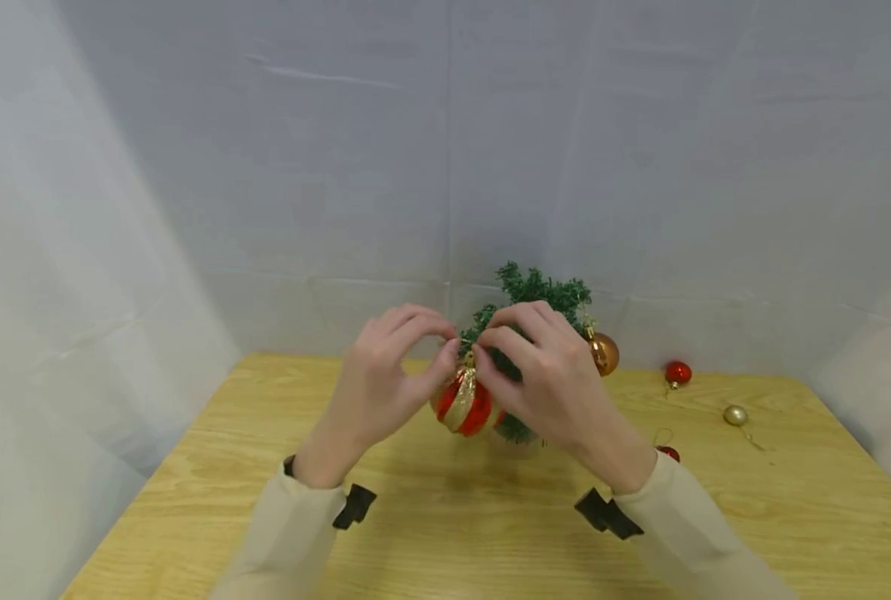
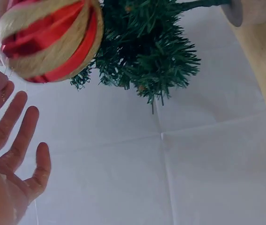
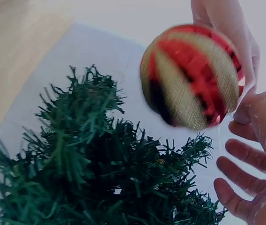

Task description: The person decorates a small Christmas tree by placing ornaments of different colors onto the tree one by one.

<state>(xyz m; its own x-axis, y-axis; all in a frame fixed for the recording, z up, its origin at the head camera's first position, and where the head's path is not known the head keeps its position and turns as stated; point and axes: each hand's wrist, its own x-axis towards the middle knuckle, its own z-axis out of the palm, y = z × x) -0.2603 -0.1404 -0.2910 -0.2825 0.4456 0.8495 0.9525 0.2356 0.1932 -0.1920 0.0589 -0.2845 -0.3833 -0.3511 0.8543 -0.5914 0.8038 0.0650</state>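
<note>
A large bauble with red and gold glitter stripes [image 1: 463, 406] hangs between my two hands, in front of a small green artificial Christmas tree [image 1: 543, 287]. My left hand [image 1: 385, 379] pinches the thin loop at its gold cap between thumb and forefinger. From the other side, my right hand [image 1: 550, 375] pinches the same loop with thumb and forefinger. In the left wrist view the striped bauble [image 2: 51, 40] overlaps the branches; the right wrist view shows that bauble [image 3: 191, 77] beyond the tree's tip, fingertips close at its top.
A copper-coloured bauble [image 1: 604, 354] hangs on the tree's right side. To the right on the wooden table [image 1: 453, 533] lie a red bauble [image 1: 678, 372], a small gold bauble [image 1: 735, 415] and another red bauble [image 1: 668, 452], partly behind the right sleeve. Pale cloth [image 1: 340, 167] stands behind the table.
</note>
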